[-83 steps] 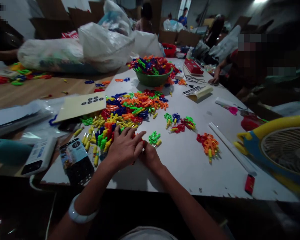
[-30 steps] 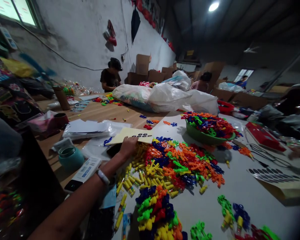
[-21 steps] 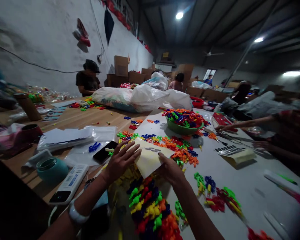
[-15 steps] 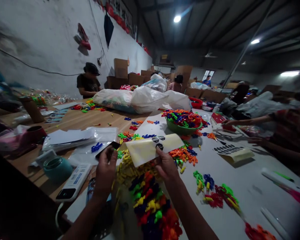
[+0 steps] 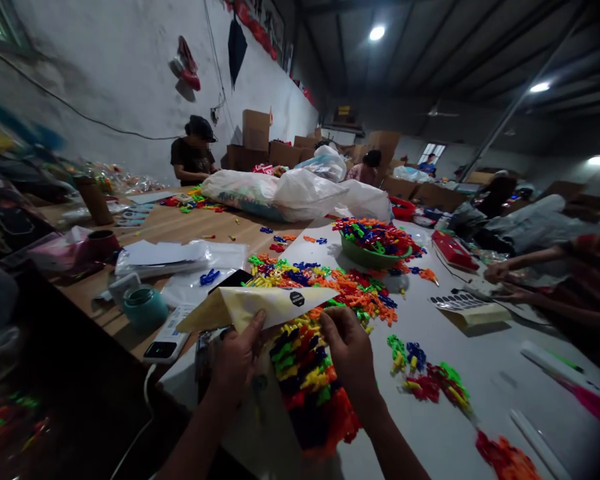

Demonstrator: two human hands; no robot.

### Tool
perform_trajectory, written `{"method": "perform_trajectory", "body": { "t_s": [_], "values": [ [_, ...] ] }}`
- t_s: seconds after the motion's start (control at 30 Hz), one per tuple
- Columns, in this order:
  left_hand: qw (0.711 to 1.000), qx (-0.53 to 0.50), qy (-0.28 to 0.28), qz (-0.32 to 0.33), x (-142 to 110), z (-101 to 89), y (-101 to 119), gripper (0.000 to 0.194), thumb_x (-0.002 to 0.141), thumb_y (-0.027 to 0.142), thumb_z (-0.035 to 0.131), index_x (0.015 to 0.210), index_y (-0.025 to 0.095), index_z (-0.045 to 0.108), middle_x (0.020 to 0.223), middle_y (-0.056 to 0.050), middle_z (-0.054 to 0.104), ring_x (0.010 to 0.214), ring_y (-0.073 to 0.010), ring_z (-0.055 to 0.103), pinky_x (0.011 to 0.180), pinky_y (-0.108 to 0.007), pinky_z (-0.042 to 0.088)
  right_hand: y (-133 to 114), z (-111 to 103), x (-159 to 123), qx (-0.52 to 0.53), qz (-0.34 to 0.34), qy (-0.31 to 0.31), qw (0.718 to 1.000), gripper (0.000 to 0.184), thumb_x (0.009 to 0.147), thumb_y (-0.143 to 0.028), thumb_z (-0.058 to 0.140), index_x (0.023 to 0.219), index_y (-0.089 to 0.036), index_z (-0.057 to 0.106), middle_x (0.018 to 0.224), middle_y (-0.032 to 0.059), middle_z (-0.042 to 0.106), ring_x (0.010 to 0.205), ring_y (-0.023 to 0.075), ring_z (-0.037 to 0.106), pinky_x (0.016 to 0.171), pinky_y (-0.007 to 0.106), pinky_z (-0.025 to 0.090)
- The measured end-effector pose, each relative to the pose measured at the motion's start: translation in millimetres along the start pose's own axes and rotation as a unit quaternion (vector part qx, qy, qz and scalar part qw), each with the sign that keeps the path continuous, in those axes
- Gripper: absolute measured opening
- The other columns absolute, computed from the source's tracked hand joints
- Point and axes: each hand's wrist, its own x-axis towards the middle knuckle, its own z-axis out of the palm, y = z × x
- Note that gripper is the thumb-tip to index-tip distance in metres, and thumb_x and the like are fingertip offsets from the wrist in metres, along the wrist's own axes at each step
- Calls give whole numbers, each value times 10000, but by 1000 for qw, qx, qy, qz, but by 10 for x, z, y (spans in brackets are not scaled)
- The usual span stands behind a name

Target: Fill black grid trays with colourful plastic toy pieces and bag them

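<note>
A pale yellow sticker sheet (image 5: pixel 265 303), folded over, hangs above the table with one dark hexagonal sticker (image 5: pixel 297 299) showing on it. My left hand (image 5: pixel 237 360) pinches its lower edge, thumb on the front. Close to the sheet's right end is my right hand (image 5: pixel 350 343), thumb and finger pressed together; anything held there is too small to make out. Below both hands lie rows of small colourful plastic figures (image 5: pixel 310 373) in red, blue, green, yellow and orange. Behind the sheet, more loose figures (image 5: pixel 340 287) are heaped.
A green bowl (image 5: pixel 375 257) heaped with figures stands behind. On the left are a teal jar (image 5: pixel 145 307), a white power bank (image 5: pixel 167 340) with a cable and a dark phone (image 5: pixel 230 281). Another sticker sheet (image 5: pixel 473 310) lies right, near a co-worker's hands (image 5: pixel 503 280).
The sticker sheet has passed from my right hand to my left and moved left. My right hand has come off it, fingers pinched. The view has turned slightly left.
</note>
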Motion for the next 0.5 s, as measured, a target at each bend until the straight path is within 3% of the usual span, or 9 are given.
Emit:
{"method": "perform_trajectory", "body": {
  "t_s": [0.1,0.17,0.33,0.5],
  "values": [
    [1000,1,-10,8,-74,-67,-86,135,749,211,723,864,141,733,971,-56,768,1024,-252,703,913,-342,582,-64,31,-37,-85,-167,34,982,164,914,-279,570,1016,-216,682,998,77,668,957,219,622,868,376,505],
    [998,57,4,25,-151,-92,-108,173,723,239,748,866,141,749,984,-64,769,1025,-257,702,900,-322,581,-112,103,-50,-111,-202,15,973,157,914,-231,570,1007,-221,696,988,75,672,958,214,622,875,370,504],
    [970,230,34,72,-337,-121,-5,232,710,332,750,857,155,784,917,-70,775,964,-278,716,782,-291,599,-108,189,-118,-79,-166,-22,983,107,903,-213,591,903,-215,697,916,51,709,894,193,658,838,328,519],
    [943,320,14,88,-300,-215,-17,280,731,412,707,847,173,793,907,-81,778,936,-275,724,761,-278,602,-72,150,-140,15,-45,-59,997,146,866,-290,642,956,-226,738,993,49,740,915,201,688,826,322,545]
  ]
}}
